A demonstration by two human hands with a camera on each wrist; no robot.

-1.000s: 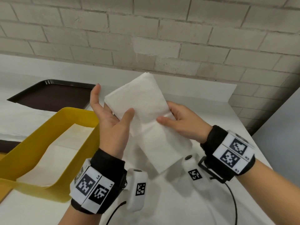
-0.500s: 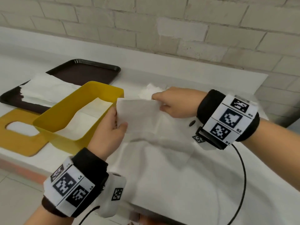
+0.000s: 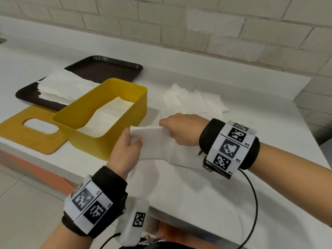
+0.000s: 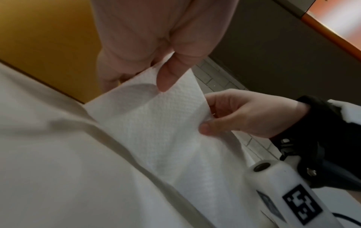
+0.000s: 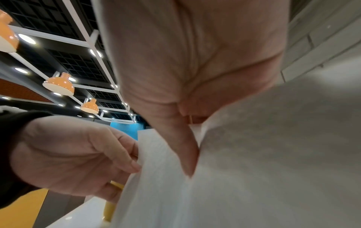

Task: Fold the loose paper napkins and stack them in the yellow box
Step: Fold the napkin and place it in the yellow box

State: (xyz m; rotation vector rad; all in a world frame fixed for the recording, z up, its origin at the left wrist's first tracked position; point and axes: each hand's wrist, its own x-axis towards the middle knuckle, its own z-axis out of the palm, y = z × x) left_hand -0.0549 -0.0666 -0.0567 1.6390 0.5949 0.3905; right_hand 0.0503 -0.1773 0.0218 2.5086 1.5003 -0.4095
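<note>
A white paper napkin (image 3: 152, 139) hangs between both hands just above the white counter, its lower part draped on the surface. My left hand (image 3: 132, 141) pinches its left corner with thumb over the sheet; the left wrist view shows that thumb on the napkin (image 4: 166, 120). My right hand (image 3: 172, 128) pinches the right corner, seen in the right wrist view on the napkin (image 5: 156, 177). The yellow box (image 3: 115, 139) stands open just left of the hands, folded napkins (image 3: 107, 115) lying inside.
A pile of loose napkins (image 3: 194, 101) lies on the counter behind my right hand. A dark tray (image 3: 100, 69) at the back left carries a napkin stack (image 3: 61, 87). The yellow box lid (image 3: 23, 135) lies flat at the left. The counter's front edge runs under my left wrist.
The napkin has come down from chest height toward the counter beside the box. Both hands have moved from flat holds to corner pinches, and the view has tilted down and left.
</note>
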